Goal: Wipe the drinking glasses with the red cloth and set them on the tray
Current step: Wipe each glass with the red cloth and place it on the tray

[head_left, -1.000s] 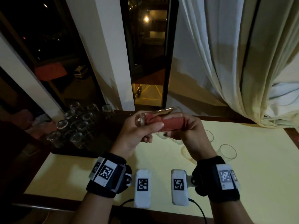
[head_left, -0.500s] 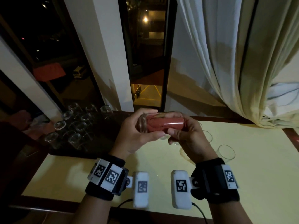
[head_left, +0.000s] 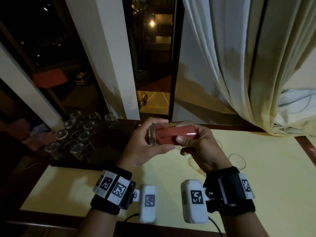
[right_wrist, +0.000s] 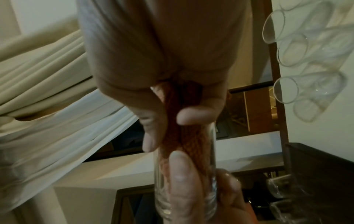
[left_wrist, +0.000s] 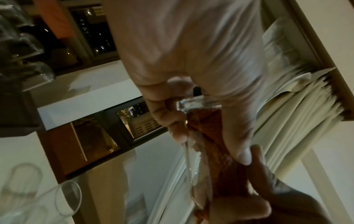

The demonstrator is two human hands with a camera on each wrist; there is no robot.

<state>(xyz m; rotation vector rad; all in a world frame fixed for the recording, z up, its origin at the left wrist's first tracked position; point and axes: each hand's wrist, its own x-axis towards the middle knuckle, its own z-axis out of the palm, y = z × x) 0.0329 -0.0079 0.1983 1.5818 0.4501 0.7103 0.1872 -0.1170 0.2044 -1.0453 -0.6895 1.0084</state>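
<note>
Both hands meet over the yellow desk (head_left: 256,177), sharing one drinking glass (head_left: 171,133) held on its side. Left hand (head_left: 145,146) curls round the glass at its thick base, thumb along the near wall. Right hand (head_left: 201,149) closes at the open mouth, fingers pinching the red cloth (head_left: 176,135) that is stuffed down the inside. Neither hand is free.

Taking that glass as the landmark: its long axis runs left to right, base toward the left hand, mouth toward the right. The dark tray (head_left: 95,151) lies to its left and slightly beyond, already carrying a cluster of glasses (head_left: 77,134). So the left hand is the nearer one to the tray, and it already has the base. My judgement is that once the cloth is drawn out rightward along the axis, the left hand need only tip the glass upright and carry it left. To the right of the held glass, a few unwiped glasses (head_left: 236,160) stand on the desk, partly hidden behind the right wrist.

From the head view the cloth reads only as a red filling. The right wrist view shows the pinch itself, thumb and fingertips (right_wrist: 193,115) bunching the cloth at the rim, plus three waiting glasses. The left wrist view shows the heavy base against the fingers, though blurred.
</note>
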